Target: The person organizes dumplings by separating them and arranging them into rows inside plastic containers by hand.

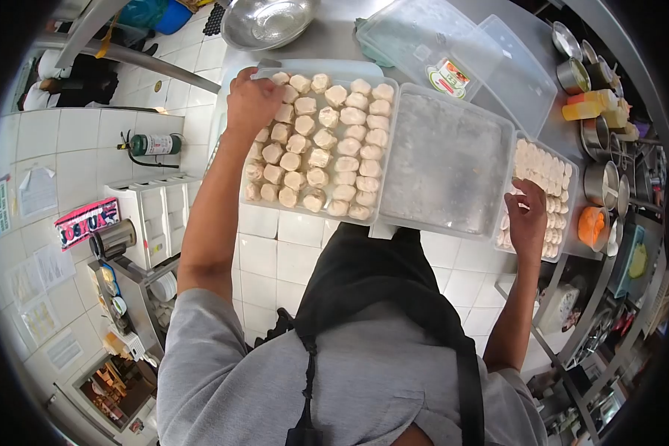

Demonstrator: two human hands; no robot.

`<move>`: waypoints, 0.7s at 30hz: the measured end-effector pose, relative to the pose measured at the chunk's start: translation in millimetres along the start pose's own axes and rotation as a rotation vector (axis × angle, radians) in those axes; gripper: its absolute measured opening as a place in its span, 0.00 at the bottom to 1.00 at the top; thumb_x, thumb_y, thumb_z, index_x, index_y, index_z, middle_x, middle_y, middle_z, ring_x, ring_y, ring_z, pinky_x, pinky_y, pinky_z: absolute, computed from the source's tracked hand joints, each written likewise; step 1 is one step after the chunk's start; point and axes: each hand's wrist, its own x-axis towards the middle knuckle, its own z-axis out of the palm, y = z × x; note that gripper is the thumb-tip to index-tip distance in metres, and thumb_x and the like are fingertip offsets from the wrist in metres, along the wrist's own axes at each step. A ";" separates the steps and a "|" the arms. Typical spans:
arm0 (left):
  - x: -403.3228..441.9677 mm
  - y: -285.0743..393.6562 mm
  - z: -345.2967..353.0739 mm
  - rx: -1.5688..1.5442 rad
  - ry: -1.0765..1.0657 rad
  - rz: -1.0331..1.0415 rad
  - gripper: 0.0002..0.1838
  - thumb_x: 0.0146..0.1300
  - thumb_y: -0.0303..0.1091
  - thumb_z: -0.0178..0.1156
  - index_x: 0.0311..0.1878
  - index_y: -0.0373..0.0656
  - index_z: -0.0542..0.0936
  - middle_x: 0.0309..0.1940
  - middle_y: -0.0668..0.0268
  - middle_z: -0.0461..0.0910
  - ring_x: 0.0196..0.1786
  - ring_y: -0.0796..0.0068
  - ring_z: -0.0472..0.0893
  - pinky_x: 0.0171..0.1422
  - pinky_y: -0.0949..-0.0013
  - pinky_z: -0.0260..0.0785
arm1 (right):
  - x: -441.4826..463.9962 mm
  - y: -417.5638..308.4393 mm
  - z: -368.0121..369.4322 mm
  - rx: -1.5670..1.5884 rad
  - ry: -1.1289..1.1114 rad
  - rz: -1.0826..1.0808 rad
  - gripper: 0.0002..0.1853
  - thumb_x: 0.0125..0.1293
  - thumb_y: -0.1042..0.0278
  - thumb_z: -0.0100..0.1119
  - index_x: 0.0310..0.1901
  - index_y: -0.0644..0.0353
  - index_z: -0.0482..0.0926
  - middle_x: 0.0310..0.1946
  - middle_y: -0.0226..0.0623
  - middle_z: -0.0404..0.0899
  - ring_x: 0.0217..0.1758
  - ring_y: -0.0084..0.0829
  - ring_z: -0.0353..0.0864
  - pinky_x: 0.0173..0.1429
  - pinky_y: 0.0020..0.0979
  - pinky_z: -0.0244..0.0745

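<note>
My left hand (254,102) is at the upper left corner of a clear tray (383,201), its fingers bent together over the edge; what they hold there is too small to make out. Rows of pale dough pieces (320,157) fill this tray. To its right lies a bare, whitish tray (450,160). Farther right, my right hand (526,212) hangs over a third tray (507,247) of smaller pale pieces (543,165). Its fingers are curled inward, and whether anything is between them is hidden.
A metal bowl (269,22) and clear lids (516,63) lie at the back of the steel counter. Pots (572,76), yellow bottles (581,110) and a container of orange food (592,226) line the right side. Another person (74,78) is at the far upper left.
</note>
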 end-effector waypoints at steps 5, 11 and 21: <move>-8.9 9.1 -3.4 0.024 0.026 0.023 0.13 0.64 0.44 0.72 0.47 0.51 0.95 0.73 0.46 0.78 0.72 0.39 0.79 0.73 0.41 0.77 | -2.5 0.9 0.6 0.032 -0.023 0.003 0.17 0.72 0.76 0.73 0.61 0.57 0.87 0.65 0.39 0.82 0.49 0.27 0.89 0.49 0.30 0.85; 14.4 4.4 -1.8 -0.004 0.056 0.323 0.19 0.61 0.25 0.67 0.51 0.58 0.94 0.78 0.52 0.73 0.77 0.40 0.75 0.75 0.43 0.76 | -3.7 -1.5 -2.2 0.021 -0.023 -0.011 0.18 0.71 0.75 0.74 0.61 0.57 0.87 0.68 0.42 0.81 0.49 0.30 0.89 0.49 0.32 0.87; 45.7 98.0 8.0 -0.340 0.022 0.311 0.25 0.68 0.30 0.70 0.68 0.47 0.86 0.69 0.49 0.83 0.68 0.43 0.83 0.73 0.51 0.79 | 6.0 22.8 -39.6 0.051 0.018 0.081 0.25 0.71 0.72 0.74 0.69 0.57 0.83 0.67 0.43 0.82 0.53 0.34 0.90 0.56 0.35 0.87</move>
